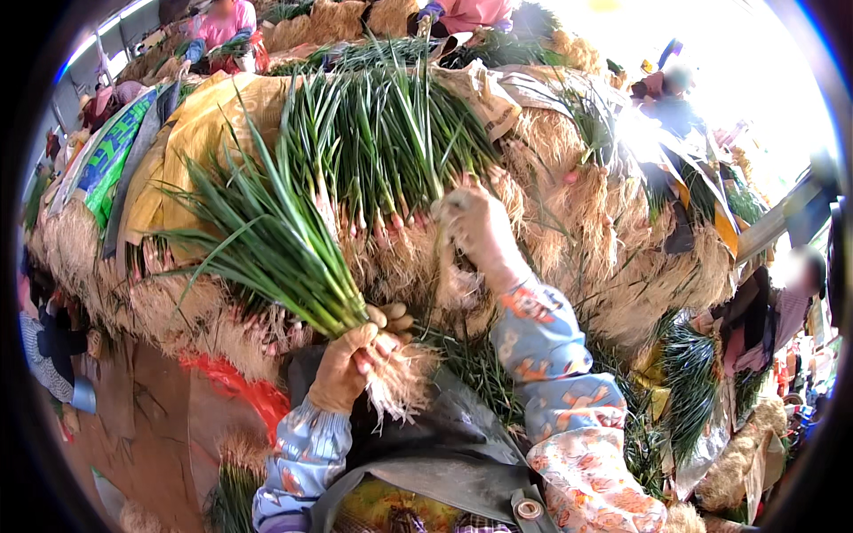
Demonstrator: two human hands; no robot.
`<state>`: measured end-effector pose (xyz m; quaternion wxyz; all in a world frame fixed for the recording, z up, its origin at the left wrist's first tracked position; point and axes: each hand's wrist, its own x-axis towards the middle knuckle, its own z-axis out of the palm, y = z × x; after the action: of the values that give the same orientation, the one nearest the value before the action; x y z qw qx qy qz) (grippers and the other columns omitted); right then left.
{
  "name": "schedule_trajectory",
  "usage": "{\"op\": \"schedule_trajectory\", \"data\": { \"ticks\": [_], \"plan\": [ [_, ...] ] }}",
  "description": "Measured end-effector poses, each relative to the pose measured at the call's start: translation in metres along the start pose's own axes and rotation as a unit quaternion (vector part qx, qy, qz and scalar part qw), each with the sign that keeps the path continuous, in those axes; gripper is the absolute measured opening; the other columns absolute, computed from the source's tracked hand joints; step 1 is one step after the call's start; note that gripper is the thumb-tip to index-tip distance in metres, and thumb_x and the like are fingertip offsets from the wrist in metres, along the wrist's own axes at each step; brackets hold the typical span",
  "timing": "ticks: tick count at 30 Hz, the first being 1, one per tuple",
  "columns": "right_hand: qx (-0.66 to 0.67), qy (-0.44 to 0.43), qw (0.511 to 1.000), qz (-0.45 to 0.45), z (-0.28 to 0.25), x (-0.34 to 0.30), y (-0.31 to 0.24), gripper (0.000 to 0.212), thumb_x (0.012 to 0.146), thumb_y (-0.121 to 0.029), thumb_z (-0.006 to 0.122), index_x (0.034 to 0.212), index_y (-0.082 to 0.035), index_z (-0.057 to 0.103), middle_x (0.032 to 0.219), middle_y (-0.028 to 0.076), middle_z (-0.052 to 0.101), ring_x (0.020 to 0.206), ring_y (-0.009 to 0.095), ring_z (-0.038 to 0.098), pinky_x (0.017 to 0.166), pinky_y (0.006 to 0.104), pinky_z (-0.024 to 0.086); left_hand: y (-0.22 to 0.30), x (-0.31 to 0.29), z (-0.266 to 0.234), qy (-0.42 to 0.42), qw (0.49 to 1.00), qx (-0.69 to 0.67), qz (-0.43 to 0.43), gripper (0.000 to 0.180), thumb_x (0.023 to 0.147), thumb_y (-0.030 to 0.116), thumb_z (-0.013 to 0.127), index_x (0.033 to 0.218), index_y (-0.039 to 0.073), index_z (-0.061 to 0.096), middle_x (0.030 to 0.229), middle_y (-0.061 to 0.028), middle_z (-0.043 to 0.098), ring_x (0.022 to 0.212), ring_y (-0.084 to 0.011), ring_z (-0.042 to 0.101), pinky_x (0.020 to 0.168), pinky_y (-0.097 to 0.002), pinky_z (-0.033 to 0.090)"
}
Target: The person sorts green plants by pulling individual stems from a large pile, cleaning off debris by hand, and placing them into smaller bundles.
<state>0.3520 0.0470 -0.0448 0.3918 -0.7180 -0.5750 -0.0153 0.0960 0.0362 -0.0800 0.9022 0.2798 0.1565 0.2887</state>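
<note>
My left hand [355, 351] is closed around a bunch of green onions [306, 266], long-leaved plants with pale roots. Their leaves fan up and to the left, and the roots hang out below my fingers. Farther ahead, my right hand [475, 226] is pinched at the lower edge of a row of similar green onions [364, 142]. A single upright stalk with roots dangling beneath seems to be in those fingers. The row lies on a large heap, leaves pointing away and pinkish stem bases toward me. Patterned sleeves cover both my forearms.
Shaggy root masses [569, 213] form the heap's near side. A yellow sack [200, 133] covers its left part. Dark sheeting [444, 435] lies over my lap, and red plastic [240, 391] is at lower left. Other people, including one in pink [227, 31], sit beyond the heap.
</note>
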Motion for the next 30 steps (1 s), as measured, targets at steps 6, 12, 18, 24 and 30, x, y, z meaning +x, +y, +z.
{"op": "schedule_trajectory", "data": {
  "ticks": [6,12,18,24,30],
  "plan": [
    [0.35,0.023,0.919,0.18,0.006,-0.003,0.005,0.012,0.084,-0.015,0.06,0.085,-0.004,0.063,0.067,0.001,0.058,0.05,0.006,0.047,0.043,0.0204,0.037,-0.001,-0.009,0.005,-0.039,0.995,-0.087,0.009,0.021,0.077,0.013,0.062,0.095,0.005,0.056,0.103,-0.0119,0.059,0.099,-0.027,0.056,0.09,-0.0405,0.045],
    [0.102,-0.054,0.962,0.247,0.015,0.003,-0.016,0.011,0.085,-0.014,0.057,0.083,-0.004,0.06,0.074,0.003,0.061,0.057,0.009,0.053,0.053,0.0227,0.043,-0.002,-0.005,0.007,-0.001,0.999,-0.026,0.031,0.024,0.078,0.014,0.06,0.099,0.002,0.055,0.121,-0.0176,0.05,0.115,-0.03,0.046,0.096,-0.043,0.039],
    [0.566,-0.055,0.716,0.405,0.027,-0.015,-0.055,0.009,0.083,-0.011,0.059,0.088,-0.003,0.06,0.075,0.004,0.062,0.059,0.008,0.054,0.055,0.0227,0.046,-0.002,0.0,-0.034,0.023,1.0,0.01,0.008,0.022,0.079,0.015,0.061,0.097,0.002,0.055,0.087,-0.0148,0.063,0.078,-0.0198,0.063,0.07,-0.032,0.054],
    [0.481,-0.198,0.792,0.321,0.051,-0.064,-0.064,0.014,0.082,-0.02,0.064,0.079,-0.006,0.062,0.062,-0.001,0.055,0.048,0.004,0.045,0.04,0.0182,0.034,-0.004,0.001,-0.013,0.143,0.986,0.084,-0.022,0.022,0.079,0.021,0.065,0.088,0.002,0.061,0.068,-0.0067,0.063,0.048,-0.0053,0.051,0.042,-0.0132,0.036],
    [0.348,-0.181,0.885,0.25,0.052,-0.058,-0.077,0.022,0.084,-0.025,0.061,0.081,-0.003,0.061,0.063,0.003,0.058,0.05,0.012,0.053,0.047,0.0244,0.044,0.002,-0.002,-0.027,0.1,0.994,0.042,-0.022,0.023,0.078,0.018,0.064,0.091,0.001,0.058,0.07,-0.0106,0.062,0.049,-0.0081,0.054,0.042,-0.0151,0.04]
  ]
}}
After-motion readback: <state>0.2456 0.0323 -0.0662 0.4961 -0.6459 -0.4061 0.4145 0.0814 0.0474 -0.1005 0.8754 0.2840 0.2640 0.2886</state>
